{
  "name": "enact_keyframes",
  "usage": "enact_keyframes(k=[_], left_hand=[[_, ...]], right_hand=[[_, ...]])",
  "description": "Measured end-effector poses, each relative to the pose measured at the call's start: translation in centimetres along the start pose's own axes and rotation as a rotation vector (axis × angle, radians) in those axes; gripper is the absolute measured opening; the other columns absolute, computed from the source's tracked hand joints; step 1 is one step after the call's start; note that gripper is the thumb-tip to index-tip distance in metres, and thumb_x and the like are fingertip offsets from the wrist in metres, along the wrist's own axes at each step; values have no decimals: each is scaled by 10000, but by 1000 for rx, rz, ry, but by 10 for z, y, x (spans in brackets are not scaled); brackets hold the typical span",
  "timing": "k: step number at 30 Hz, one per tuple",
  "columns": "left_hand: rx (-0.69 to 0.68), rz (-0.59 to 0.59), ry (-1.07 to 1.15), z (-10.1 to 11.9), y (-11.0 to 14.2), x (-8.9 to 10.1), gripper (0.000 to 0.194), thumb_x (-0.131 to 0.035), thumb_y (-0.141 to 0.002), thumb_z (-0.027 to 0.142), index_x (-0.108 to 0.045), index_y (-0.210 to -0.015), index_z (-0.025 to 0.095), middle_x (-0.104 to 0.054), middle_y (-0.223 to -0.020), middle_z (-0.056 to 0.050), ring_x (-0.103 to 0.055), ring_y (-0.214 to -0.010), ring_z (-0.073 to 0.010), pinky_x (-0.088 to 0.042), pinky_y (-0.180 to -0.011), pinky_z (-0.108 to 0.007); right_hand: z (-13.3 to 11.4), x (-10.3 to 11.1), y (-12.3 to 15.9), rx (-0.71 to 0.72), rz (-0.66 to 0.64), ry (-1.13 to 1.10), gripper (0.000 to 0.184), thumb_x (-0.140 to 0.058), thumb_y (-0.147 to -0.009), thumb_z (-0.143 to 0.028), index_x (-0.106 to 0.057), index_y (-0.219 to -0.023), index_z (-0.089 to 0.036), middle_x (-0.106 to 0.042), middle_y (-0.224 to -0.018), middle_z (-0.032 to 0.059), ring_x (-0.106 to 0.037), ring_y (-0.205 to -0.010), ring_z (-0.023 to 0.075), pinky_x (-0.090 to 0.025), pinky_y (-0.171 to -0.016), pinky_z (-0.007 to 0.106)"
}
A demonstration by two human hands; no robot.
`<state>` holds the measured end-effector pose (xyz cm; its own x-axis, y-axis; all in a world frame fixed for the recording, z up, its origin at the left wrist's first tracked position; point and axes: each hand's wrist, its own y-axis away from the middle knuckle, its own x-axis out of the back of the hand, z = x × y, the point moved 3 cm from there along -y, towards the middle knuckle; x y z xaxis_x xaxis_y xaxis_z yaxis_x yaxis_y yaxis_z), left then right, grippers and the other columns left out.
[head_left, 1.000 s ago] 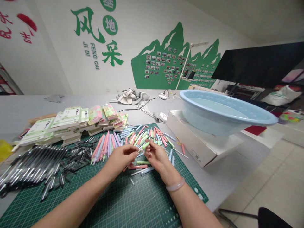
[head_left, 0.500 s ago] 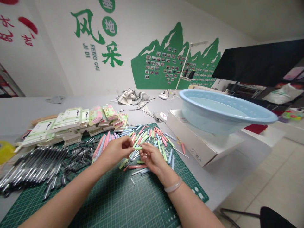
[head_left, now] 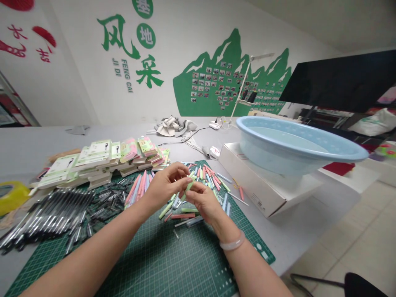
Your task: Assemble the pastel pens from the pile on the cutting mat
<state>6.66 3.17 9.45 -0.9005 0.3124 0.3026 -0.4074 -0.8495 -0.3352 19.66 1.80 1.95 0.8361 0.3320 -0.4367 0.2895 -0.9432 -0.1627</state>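
Observation:
My left hand (head_left: 168, 181) and my right hand (head_left: 204, 202) meet above the green cutting mat (head_left: 161, 264). Both pinch a light green pen barrel (head_left: 189, 185) between them, the left at its upper end, the right lower down. Under and behind the hands lies a heap of pastel pen barrels (head_left: 204, 175), pink, blue and green. A pale bangle (head_left: 231, 244) circles my right wrist.
Black pen refills and parts (head_left: 49, 218) cover the mat's left side. Stacked pen packets (head_left: 102, 159) lie behind them. A pale blue basin (head_left: 297, 144) rests on a white box (head_left: 256, 185) at the right. Yellow tape roll (head_left: 10, 194) far left; cloth and cables at the back.
Both hands have risen a little and shifted right, bringing the green barrel up off the heap. The view has drifted slightly.

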Motion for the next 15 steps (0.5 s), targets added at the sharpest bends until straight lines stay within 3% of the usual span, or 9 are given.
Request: enact_keyframes(k=[2, 4, 7, 11, 15], left_hand=[[-4, 72, -44, -10, -3, 9, 194, -547, -816, 315, -511, -973, 208, -566, -709, 35, -524, -534, -96, -415, -505, -203], [26, 66, -301, -27, -8, 21, 159, -529, -816, 310, -551, -930, 202, -599, -735, 11, -554, -602, -120, -425, -560, -223], [213, -146, -860, -64, -15, 30, 100, -553, -752, 233, -648, -740, 202, -663, -761, -21, -601, -743, -170, -419, -667, -253], [303, -191, -967, -93, -19, 20, 129, -568, -690, 177, -690, -717, 208, -687, -776, -49, -620, -770, -194, -419, -656, -252], [338, -196, -1043, -96, -24, 2, 162, -547, -683, 145, -695, -731, 188, -688, -890, -110, -628, -862, -246, -443, -707, -299]], right_hand=[[-3, 12, -3, 4, 89, -24, 231, -738, -677, -258, -704, -894, -188, -695, -840, 41, -641, -805, 186, -463, -830, 357], [-6, 25, -6, 51, 213, 0, 225, -730, -685, -259, -701, -896, -187, -692, -824, 39, -639, -801, 179, -464, -815, 342], [-11, 40, -8, 143, 402, 87, 210, -712, -691, -263, -699, -886, -188, -691, -810, 30, -626, -765, 164, -460, -753, 302], [-10, 44, -8, 177, 484, 175, 200, -700, -683, -246, -701, -872, -178, -697, -818, 31, -616, -752, 162, -441, -745, 292], [-7, 45, -8, 158, 477, 207, 211, -688, -688, -247, -696, -884, -172, -698, -780, 31, -614, -746, 169, -433, -728, 289]])
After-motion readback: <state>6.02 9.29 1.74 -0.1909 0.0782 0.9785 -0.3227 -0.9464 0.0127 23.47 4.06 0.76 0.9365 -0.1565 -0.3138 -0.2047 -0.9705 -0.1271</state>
